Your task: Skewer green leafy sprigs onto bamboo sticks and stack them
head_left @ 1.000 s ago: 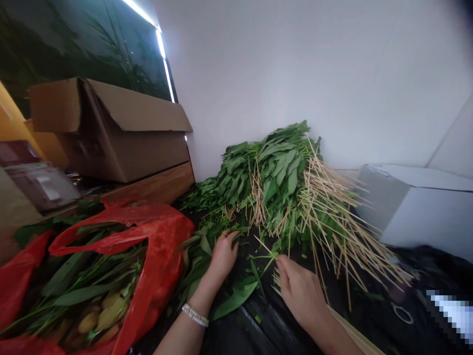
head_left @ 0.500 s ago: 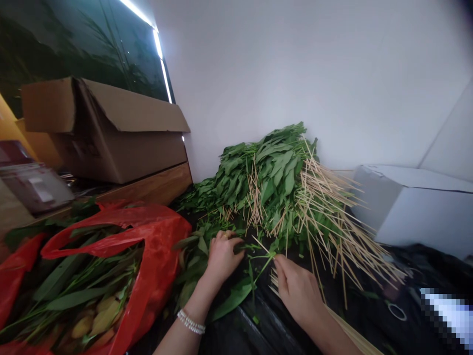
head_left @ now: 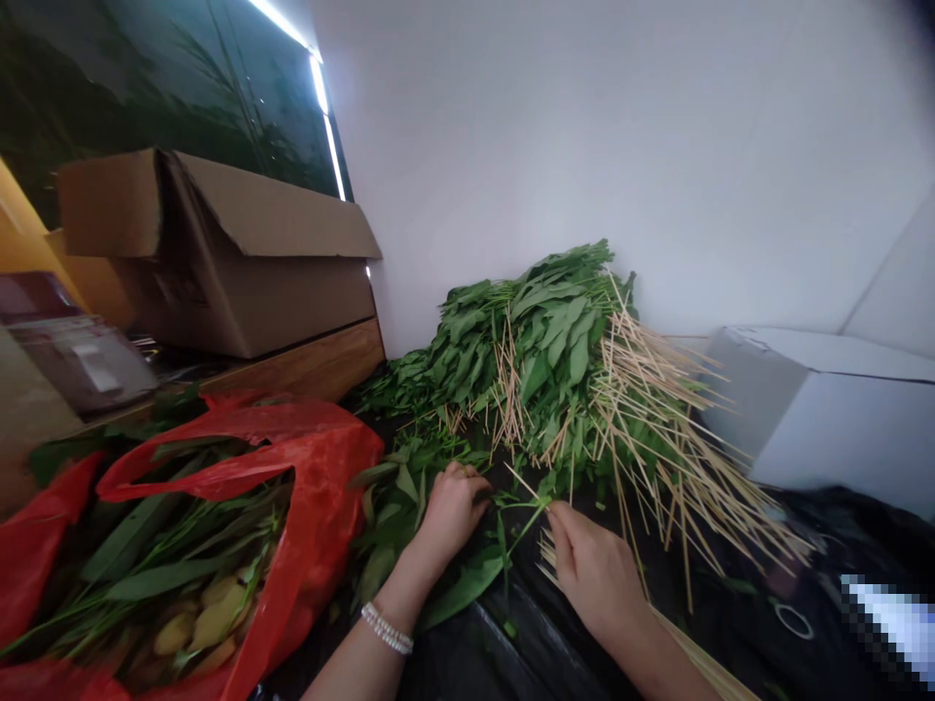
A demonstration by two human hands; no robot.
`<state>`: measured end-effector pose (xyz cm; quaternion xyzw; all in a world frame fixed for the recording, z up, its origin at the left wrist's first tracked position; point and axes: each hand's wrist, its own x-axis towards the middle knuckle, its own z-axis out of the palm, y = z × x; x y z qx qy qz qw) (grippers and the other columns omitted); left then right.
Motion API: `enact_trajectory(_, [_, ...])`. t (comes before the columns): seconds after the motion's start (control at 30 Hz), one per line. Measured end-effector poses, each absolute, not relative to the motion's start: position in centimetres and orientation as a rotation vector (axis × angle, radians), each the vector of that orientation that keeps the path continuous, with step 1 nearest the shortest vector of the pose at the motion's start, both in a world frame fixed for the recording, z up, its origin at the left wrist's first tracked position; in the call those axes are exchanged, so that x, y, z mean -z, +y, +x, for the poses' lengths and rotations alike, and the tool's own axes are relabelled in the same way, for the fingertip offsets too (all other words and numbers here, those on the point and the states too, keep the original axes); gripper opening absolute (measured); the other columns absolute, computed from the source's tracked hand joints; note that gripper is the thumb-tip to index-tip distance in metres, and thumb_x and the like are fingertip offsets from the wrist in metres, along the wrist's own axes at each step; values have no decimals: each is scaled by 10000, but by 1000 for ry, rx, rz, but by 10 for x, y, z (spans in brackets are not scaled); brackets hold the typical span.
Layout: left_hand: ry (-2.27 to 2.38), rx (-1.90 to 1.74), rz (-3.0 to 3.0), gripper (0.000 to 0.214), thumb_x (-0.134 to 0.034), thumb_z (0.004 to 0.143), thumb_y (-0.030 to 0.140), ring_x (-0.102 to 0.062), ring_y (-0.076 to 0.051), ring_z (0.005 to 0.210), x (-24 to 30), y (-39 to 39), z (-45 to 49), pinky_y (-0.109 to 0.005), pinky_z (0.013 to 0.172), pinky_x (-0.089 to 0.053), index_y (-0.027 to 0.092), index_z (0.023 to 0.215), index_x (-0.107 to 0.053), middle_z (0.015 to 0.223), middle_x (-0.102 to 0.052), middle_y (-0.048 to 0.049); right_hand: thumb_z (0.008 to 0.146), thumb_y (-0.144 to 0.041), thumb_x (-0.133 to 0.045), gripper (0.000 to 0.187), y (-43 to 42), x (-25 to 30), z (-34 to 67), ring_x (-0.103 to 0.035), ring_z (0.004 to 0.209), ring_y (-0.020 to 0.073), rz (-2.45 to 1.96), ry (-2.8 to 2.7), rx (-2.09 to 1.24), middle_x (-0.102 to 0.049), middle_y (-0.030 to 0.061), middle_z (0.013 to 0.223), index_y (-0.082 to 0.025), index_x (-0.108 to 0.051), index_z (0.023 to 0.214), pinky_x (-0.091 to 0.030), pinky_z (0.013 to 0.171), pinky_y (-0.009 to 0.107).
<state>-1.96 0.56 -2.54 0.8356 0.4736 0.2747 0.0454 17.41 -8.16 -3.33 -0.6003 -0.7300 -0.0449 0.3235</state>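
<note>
At far left, a greyish box with a white clip (head_left: 93, 368), and behind it to the right an open-flapped cardboard carton (head_left: 292, 307), insides not visible in either; in front, a gaping red plastic carrier bag (head_left: 325, 487), filled with long green leaves (head_left: 157, 576) and stems over yellowish-brown lumps (head_left: 175, 635), too dim to name. Beside the bag, loose leaves (head_left: 391, 521) on black plastic sheeting (head_left: 467, 667). Next to them, the left hand (head_left: 454, 506), loosely curled; cannot tell whether around anything. Between both hands, in front of the heap, a green sprig (head_left: 537, 508), slim and forked, above a broad, smooth leaf (head_left: 474, 584). Crossing the sprig, a pale wooden skewer (head_left: 521, 479), pointing forward and leftward, pinched between thumb and forefinger of the right hand (head_left: 595, 565), with the sprig at the same fingertips. Behind, heaped leaf bundles (head_left: 555, 321), bristling rightward with similar sticks (head_left: 643, 389); at far right, a white box (head_left: 840, 428), inside not visible.
</note>
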Motion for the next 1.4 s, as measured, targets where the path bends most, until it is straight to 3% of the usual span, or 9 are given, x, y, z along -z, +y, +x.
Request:
enact_trajectory(0.27, [1250, -1289, 2048, 155, -643, 760, 275, -640, -207, 861, 15, 7, -16, -318, 820, -467, 206, 877, -719, 894, -722, -43, 937, -240, -288, 284, -84, 28, 171, -633, 651, 150, -1553, -1917, 100, -645, -9, 725, -220, -570, 907, -334, 566, 247])
enact_trajectory(0.37, [1170, -1289, 1784, 224, -641, 752, 306, -658, -220, 864, 12, 7, -15, -309, 801, -487, 169, 912, -719, 925, -729, -66, 936, -227, -295, 273, -85, 27, 170, -633, 652, 146, -1545, -1914, 103, -644, -15, 732, -222, -566, 900, -334, 567, 246])
enact_trajectory(0.57, [1012, -1232, 1625, 268, -584, 802, 367, -649, -181, 770, 8, 4, -12, -276, 766, -477, 142, 883, -705, 785, -731, -57, 929, -202, -308, 257, -84, 29, 171, -633, 665, 139, -1530, -1930, 91, -639, -21, 731, -222, -562, 894, -337, 568, 243])
enact_trajectory(0.7, [906, -1176, 1462, 301, -641, 766, 370, -656, -171, 745, 8, 1, -9, -284, 755, -484, 140, 959, -646, 782, -725, -62, 926, -195, -311, 252, -84, 29, 171, -633, 663, 139, -1525, -1952, 88, -636, -18, 720, -222, -555, 867, -340, 569, 240])
enact_trajectory(0.87, [840, -1167, 1357, 275, -693, 711, 395, -649, -162, 724, 7, -1, -7, -275, 738, -480, 139, 796, -637, 777, -717, -61, 924, -188, -312, 248, -83, 30, 171, -631, 644, 136, -1526, -1958, 102, -633, -19, 701, -221, -555, 884, -336, 554, 236])
enact_trajectory(1.4, [860, -1158, 1321, 288, -692, 714, 413, -606, -133, 697, 7, -2, -8, -240, 720, -455, 141, 793, -644, 727, -673, -35, 912, -180, -322, 247, -84, 29, 170, -637, 664, 133, -1512, -1951, 81, -648, -10, 732, -220, -563, 880, -356, 563, 223])
